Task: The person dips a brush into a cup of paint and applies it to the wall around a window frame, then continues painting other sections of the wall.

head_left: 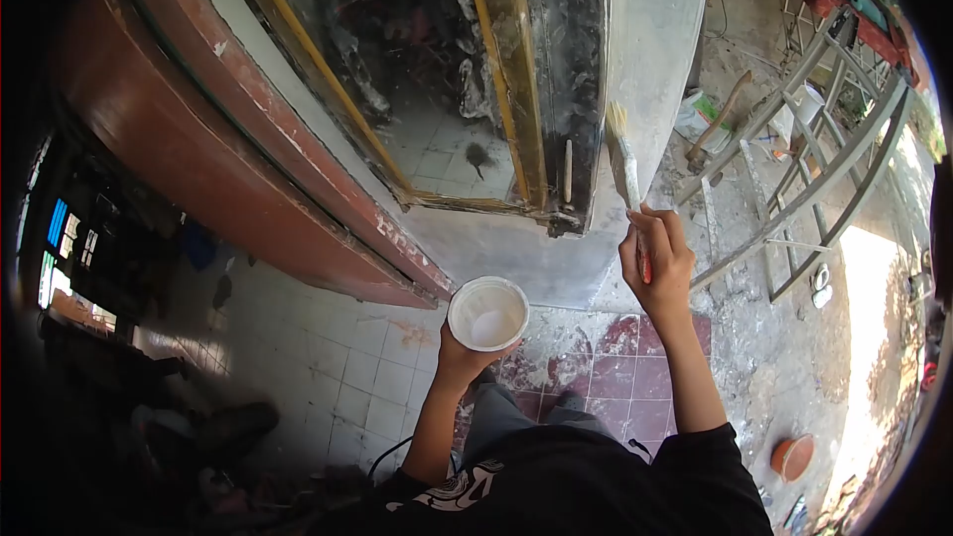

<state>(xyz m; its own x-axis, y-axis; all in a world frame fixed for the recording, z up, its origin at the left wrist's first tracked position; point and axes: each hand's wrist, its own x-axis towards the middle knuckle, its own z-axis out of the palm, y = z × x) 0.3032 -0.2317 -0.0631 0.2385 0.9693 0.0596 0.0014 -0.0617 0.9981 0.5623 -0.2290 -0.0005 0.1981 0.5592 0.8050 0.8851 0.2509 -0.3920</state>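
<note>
A round tub with some white paint inside rests in my left hand, whose fingers wrap round its underside. My right hand is closed on the handle of a paintbrush. The brush points up and away, its pale bristles against or close to the white wall panel; actual contact cannot be told. Left of the bristles stands a glass pane in a worn frame with yellow strips, with a slim handle on its dark edge.
A red-brown curved panel runs along the left. Metal ladder-like frames stand at the right, near a wooden-handled tool and buckets. An orange bowl lies at lower right. White-spattered tiles are under my feet.
</note>
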